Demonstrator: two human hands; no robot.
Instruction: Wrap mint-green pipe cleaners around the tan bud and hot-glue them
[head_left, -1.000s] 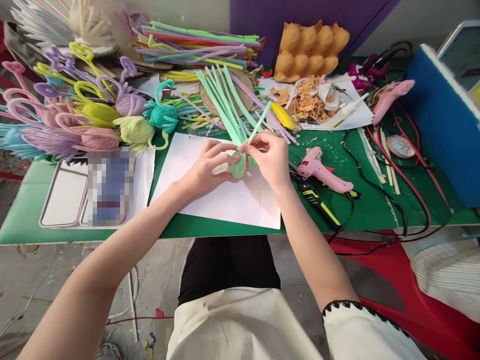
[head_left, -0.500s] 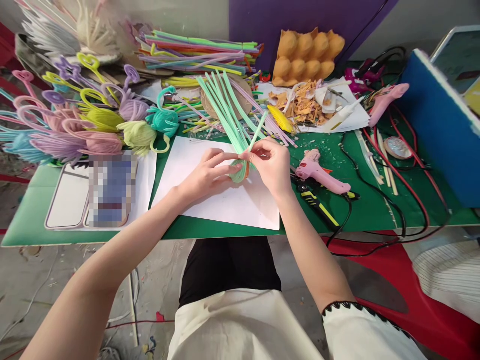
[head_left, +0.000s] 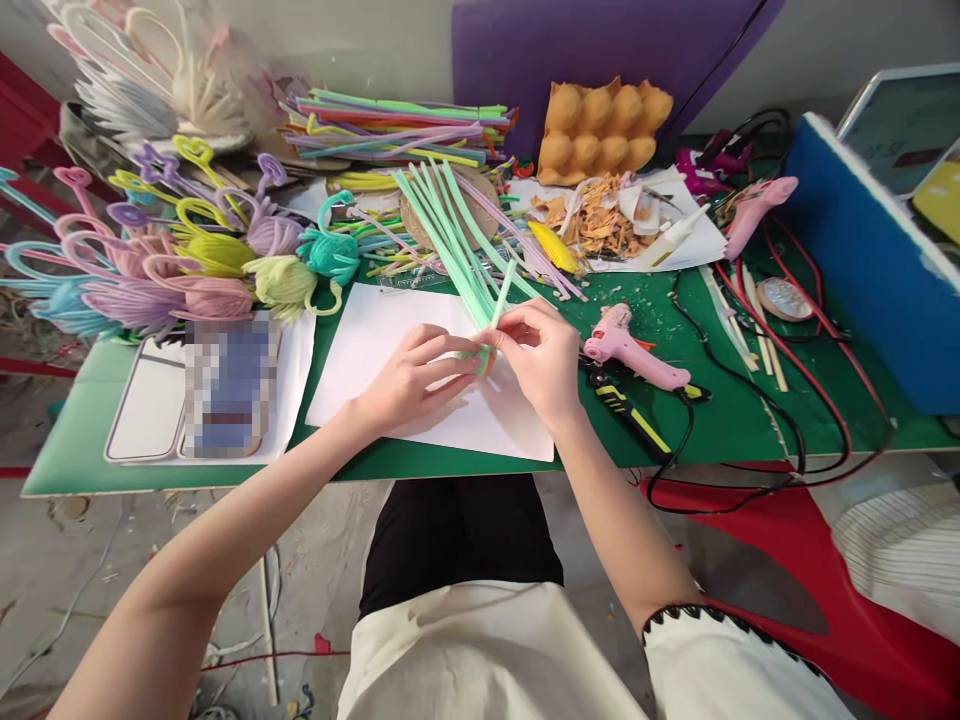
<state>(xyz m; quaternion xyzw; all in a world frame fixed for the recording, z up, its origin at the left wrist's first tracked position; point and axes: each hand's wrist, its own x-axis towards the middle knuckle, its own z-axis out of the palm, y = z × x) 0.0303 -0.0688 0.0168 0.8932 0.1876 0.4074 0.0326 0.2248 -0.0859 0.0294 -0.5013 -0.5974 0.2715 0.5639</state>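
Note:
A bundle of mint-green pipe cleaners (head_left: 457, 250) fans out away from me above a white sheet of paper (head_left: 360, 340). Its near end is bent into a rounded bulb with a bit of orange on it, partly hidden by my fingers. My left hand (head_left: 416, 380) is closed on the bulb from the left. From the right, my right hand (head_left: 536, 355) pinches the bundle where it narrows. One short pipe cleaner end sticks up by the right thumb and forefinger.
Pipe-cleaner swans (head_left: 217, 260) crowd the left, behind a phone (head_left: 225, 390). A pink glue gun (head_left: 637, 350) and yellow-black pliers (head_left: 630, 415) lie to the right, among cables. Behind are loose pipe cleaners (head_left: 397, 125), an orange egg tray (head_left: 604, 130) and scraps (head_left: 600, 220). A blue panel (head_left: 862, 270) stands far right.
The view has shifted slightly, so the table appears a little lower. Both hands still grip the green bundle; the short end by my right fingers stands more upright.

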